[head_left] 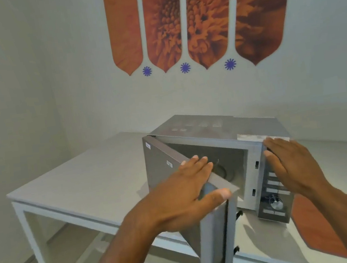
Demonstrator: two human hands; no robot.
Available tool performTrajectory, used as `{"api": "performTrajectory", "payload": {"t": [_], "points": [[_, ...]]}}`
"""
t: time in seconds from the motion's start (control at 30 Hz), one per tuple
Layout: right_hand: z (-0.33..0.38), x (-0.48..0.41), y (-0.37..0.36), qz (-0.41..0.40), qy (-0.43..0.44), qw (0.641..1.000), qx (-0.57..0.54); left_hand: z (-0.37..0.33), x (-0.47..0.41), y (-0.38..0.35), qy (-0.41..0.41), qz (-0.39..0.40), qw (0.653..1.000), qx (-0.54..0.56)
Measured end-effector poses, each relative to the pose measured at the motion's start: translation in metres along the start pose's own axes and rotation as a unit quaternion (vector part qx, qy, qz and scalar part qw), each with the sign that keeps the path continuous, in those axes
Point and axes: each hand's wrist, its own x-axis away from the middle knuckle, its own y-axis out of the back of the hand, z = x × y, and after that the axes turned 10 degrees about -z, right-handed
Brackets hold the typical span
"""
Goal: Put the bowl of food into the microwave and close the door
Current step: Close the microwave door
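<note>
The microwave (pixel 226 146) sits on a white table (pixel 75 185), its door (pixel 164 168) half open; the left hand (pixel 183 194) lies flat on the door's top edge, fingers spread, gripping nothing; the right hand (pixel 293 163) rests open on the top right corner; inside, something round shows dimly, whether the bowl I cannot tell.

The microwave (pixel 220 138) is a silver-grey box standing on the pale table (pixel 82 184), turned at an angle, with a control panel and round knob on its right front. Its door (pixel 173 171), hinged on the left, stands partly open. Inside, a dark rounded shape may be the bowl (pixel 226 172), though blur hides its detail.
</note>
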Motion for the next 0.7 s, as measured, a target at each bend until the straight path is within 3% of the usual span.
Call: {"api": "performTrajectory", "payload": {"t": [0.27,0.5,0.7], "points": [[0.0,0.0,0.019,0.006,-0.006,0.995,-0.095,-0.005,-0.082,-0.04,-0.095,-0.055,0.991,-0.079],[-0.025,-0.004,0.001,0.039,-0.015,0.996,-0.084,-0.007,-0.132,-0.062,-0.092,-0.065,0.988,-0.101],[-0.026,-0.013,-0.012,-0.013,-0.013,0.998,-0.062,-0.006,-0.158,-0.075,-0.09,-0.084,0.985,-0.12]]}}
